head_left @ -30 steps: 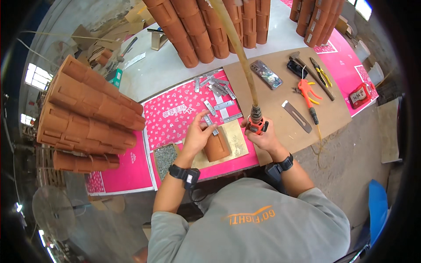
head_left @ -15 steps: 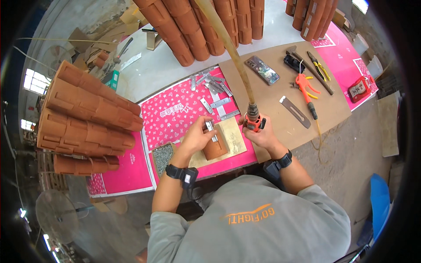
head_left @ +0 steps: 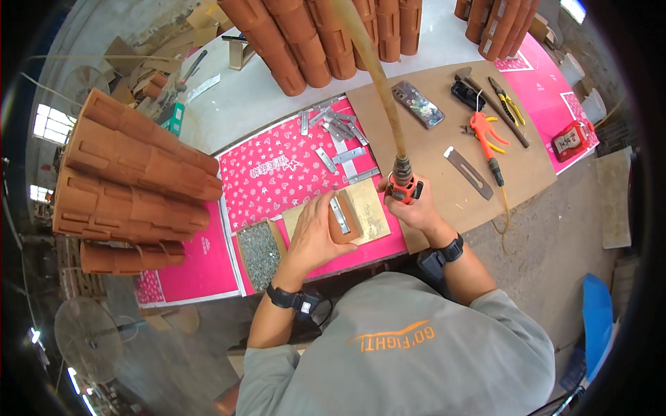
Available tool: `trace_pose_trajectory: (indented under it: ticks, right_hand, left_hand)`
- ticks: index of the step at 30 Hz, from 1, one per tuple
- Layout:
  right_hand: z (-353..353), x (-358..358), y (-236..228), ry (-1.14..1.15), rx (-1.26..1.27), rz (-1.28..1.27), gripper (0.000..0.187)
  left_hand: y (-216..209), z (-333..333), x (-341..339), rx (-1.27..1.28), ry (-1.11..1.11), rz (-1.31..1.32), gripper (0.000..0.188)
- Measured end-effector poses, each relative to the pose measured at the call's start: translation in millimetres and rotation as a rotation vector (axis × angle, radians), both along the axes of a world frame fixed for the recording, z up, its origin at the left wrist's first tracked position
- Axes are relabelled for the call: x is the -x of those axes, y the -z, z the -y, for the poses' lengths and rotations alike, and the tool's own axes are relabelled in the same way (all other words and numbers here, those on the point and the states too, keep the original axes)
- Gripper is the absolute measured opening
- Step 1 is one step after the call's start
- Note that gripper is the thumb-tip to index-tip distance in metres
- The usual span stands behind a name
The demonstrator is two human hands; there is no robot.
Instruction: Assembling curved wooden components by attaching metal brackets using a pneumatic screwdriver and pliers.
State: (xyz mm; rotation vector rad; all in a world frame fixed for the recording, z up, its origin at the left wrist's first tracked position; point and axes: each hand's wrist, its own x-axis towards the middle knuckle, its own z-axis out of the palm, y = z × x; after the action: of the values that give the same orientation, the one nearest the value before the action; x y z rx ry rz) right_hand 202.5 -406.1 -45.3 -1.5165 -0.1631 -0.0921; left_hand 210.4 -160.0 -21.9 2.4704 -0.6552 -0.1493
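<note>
Cannot make out the working tip of the red handheld tool, screened by the right hand; can see fingers wrapped round its body, some hidden beneath. See the left hand clasping a brown tube piece on the gold board, near the worktop's near edge: fingers bent close together along its left side, thumb round the near end. Find a metal strip lengthwise on top; cannot tell whether touched by any fingertip. Note the thick hose, blurred toward the top, crossing in front of brown tubes cut off at the worktop's far side. Notice also loose strips overlapping beyond the board, a tray of small metal pieces at the near edge, and stacked tubes blocking the worktop's left end.
</note>
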Motion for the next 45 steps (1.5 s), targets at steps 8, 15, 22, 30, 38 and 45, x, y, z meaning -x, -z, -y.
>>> trace_pose_trajectory:
  ticks: [8,15,22,30,38,45]
  right_hand:
    - [-3.5,-1.6,-0.6,0.002,-0.011,-0.005,0.027]
    - [-2.2,-3.7,5.7,0.005,0.012,0.022,0.027]
    - [-3.5,-3.8,2.9,-0.016,0.012,-0.01,0.025]
    - [-2.2,-2.8,1.4,0.008,-0.015,-0.046,0.023]
    - [-1.6,-3.3,2.5,-0.007,0.019,-0.007,0.023]
    - [-7.5,-1.3,8.3,0.002,-0.025,-0.02,0.023]
  left_hand:
    - [20.1,-15.5,-1.2,0.241,0.022,-0.154,0.104]
    - [16.6,-16.7,1.6,0.227,0.021,-0.095,0.105]
    - [51.1,-21.7,-12.6,0.544,-0.125,-0.393,0.05]
    - [62.4,-14.5,-10.6,0.676,-0.219,-0.45,0.037]
    - [62.4,-10.8,-9.5,0.67,-0.247,-0.421,0.034]
    - [61.7,-11.9,-4.7,0.602,-0.236,-0.313,0.037]
